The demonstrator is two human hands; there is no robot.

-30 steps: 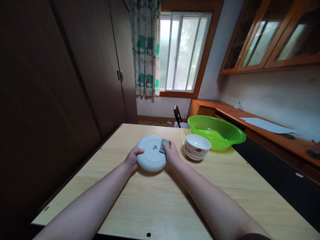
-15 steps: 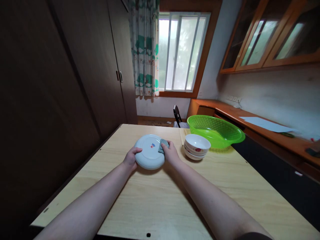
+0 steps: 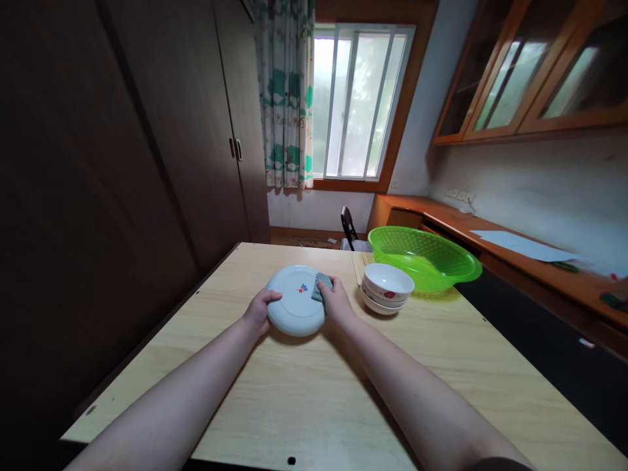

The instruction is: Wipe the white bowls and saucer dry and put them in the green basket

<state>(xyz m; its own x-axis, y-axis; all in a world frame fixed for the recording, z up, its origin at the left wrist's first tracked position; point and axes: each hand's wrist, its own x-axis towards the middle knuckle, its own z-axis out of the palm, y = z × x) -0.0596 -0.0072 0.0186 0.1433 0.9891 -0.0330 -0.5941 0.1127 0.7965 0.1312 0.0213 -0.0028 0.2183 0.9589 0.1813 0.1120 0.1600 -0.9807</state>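
Observation:
A white plate [image 3: 294,314] is held above the table with its underside, bearing a small red and blue mark, turned toward me. My left hand [image 3: 258,309] grips the plate's left edge, thumb on the underside and fingers beneath. At the right edge, my right hand [image 3: 336,297] pinches a grey-green cloth [image 3: 320,288] against the plate. The fingers under the rim are hidden. Just right of that hand stands a stack of white bowls [image 3: 386,288] with a red flower design.
Behind the bowls, a large green plastic basket [image 3: 426,261] sits at the table's far right. Thin chopsticks [image 3: 358,267] lie beside the bowls. The pale wooden table [image 3: 275,399] has a dark wardrobe [image 3: 147,163] on its left and an orange-brown desk [image 3: 441,216] on its right.
The plate has shifted very slightly to the right and tilted a little. Both hands keep their hold, and the cloth stays at the plate's right edge.

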